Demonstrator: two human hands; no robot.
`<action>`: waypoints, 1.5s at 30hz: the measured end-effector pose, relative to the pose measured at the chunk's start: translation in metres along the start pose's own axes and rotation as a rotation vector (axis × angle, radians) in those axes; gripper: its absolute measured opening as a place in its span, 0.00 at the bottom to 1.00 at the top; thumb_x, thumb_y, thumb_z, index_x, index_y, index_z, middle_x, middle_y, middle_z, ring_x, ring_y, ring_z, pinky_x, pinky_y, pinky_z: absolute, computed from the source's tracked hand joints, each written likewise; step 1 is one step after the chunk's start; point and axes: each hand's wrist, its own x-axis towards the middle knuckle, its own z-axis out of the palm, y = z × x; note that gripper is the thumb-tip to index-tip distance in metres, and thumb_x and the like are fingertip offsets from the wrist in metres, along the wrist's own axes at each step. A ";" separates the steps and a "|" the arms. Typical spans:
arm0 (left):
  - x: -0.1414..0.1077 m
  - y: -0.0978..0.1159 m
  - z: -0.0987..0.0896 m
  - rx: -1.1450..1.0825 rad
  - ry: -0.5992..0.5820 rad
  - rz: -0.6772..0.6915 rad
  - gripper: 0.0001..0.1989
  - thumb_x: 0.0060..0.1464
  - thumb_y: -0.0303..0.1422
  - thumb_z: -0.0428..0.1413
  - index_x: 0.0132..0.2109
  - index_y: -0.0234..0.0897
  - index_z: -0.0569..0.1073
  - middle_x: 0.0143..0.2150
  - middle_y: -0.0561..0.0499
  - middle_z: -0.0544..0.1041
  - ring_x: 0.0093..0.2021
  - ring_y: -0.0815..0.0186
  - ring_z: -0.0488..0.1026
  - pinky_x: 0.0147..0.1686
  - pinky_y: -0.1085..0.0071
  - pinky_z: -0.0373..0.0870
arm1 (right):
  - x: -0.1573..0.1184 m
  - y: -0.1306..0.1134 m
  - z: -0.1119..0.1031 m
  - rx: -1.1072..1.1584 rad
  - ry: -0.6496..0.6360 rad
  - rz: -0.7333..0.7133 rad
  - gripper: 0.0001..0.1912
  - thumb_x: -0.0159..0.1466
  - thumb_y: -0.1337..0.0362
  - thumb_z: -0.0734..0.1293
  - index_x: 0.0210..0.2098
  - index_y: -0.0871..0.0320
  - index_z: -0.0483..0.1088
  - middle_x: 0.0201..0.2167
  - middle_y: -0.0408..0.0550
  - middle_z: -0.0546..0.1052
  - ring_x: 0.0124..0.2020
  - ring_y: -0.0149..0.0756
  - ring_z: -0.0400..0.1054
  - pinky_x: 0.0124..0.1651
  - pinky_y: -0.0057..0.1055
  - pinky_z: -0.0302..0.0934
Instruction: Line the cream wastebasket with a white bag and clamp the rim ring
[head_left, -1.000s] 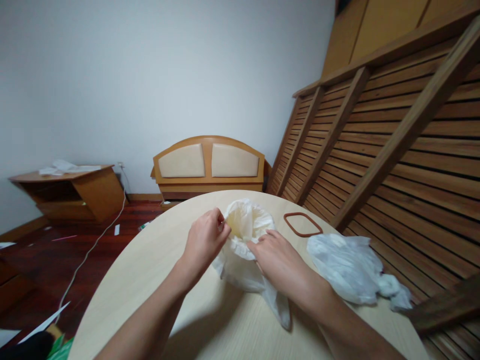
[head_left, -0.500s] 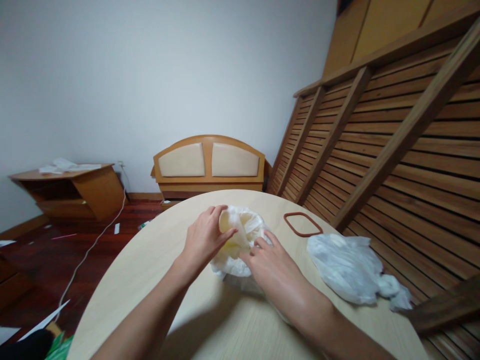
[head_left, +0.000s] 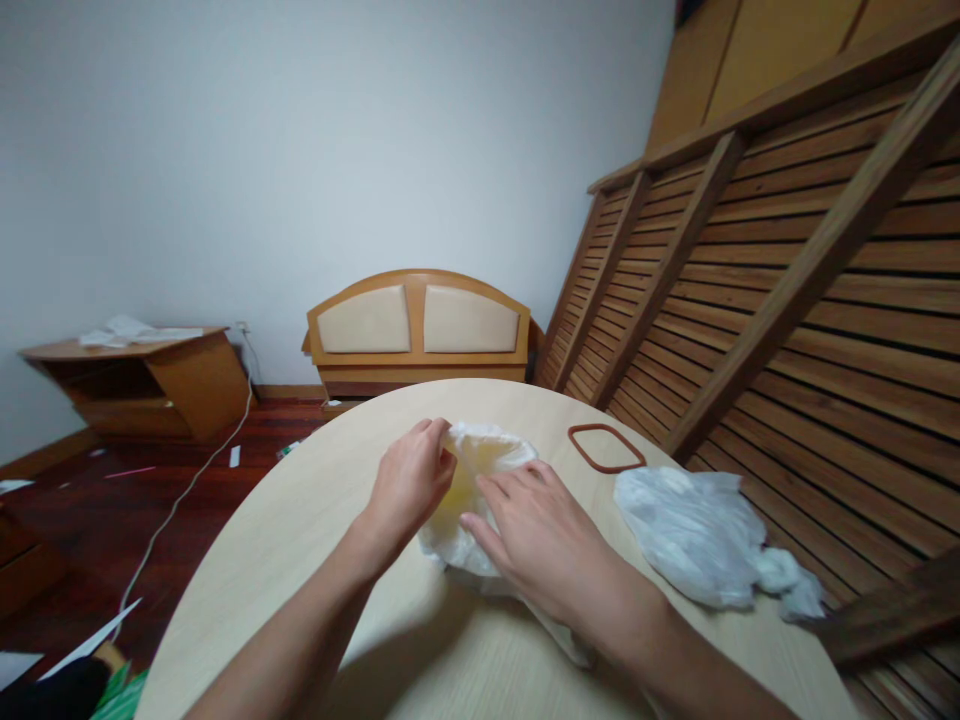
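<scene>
A yellowish container (head_left: 454,498) lined with a thin white plastic bag (head_left: 491,436) stands on the round pale table (head_left: 300,530). At its left rim my left hand (head_left: 411,478) pinches the bag's edge between thumb and fingers. My right hand (head_left: 536,530) lies over the right side of the opening, its thumb apart from the fingers and its fingertips at the bag. Part of the bag hangs below the right hand onto the table. The container's right side is hidden by that hand.
A reddish-brown ring frame (head_left: 606,470) lies right of the container, near a knotted white plastic bag (head_left: 697,540). Wooden slatted panels (head_left: 810,350) lean along the right. A headboard (head_left: 416,360) stands behind the table, a desk (head_left: 172,390) at left.
My left thumb has closed toward its fingers at the rim. My right hand has opened out, its thumb moving left and down. The bag's edge looks more spread around the opening.
</scene>
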 end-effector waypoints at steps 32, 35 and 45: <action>-0.010 0.013 0.016 -0.147 0.007 0.126 0.09 0.58 0.23 0.53 0.43 0.37 0.74 0.42 0.47 0.78 0.41 0.61 0.77 0.41 0.69 0.70 | 0.009 0.017 0.041 -0.019 -0.227 -0.142 0.21 0.72 0.63 0.54 0.42 0.63 0.78 0.38 0.60 0.82 0.38 0.47 0.78 0.42 0.39 0.65; -0.011 0.014 0.017 -0.098 -0.010 0.126 0.10 0.59 0.22 0.51 0.44 0.37 0.73 0.43 0.47 0.77 0.39 0.62 0.76 0.39 0.69 0.69 | 0.016 0.019 0.050 0.009 -0.311 -0.090 0.26 0.74 0.61 0.51 0.44 0.65 0.78 0.39 0.65 0.83 0.41 0.51 0.78 0.44 0.43 0.65; 0.000 0.005 0.013 0.028 -0.013 0.023 0.06 0.61 0.25 0.50 0.40 0.38 0.71 0.41 0.47 0.77 0.40 0.62 0.76 0.37 0.70 0.65 | 0.007 0.001 0.011 0.139 -0.298 -0.109 0.24 0.74 0.54 0.55 0.47 0.65 0.76 0.43 0.62 0.81 0.43 0.53 0.77 0.44 0.42 0.67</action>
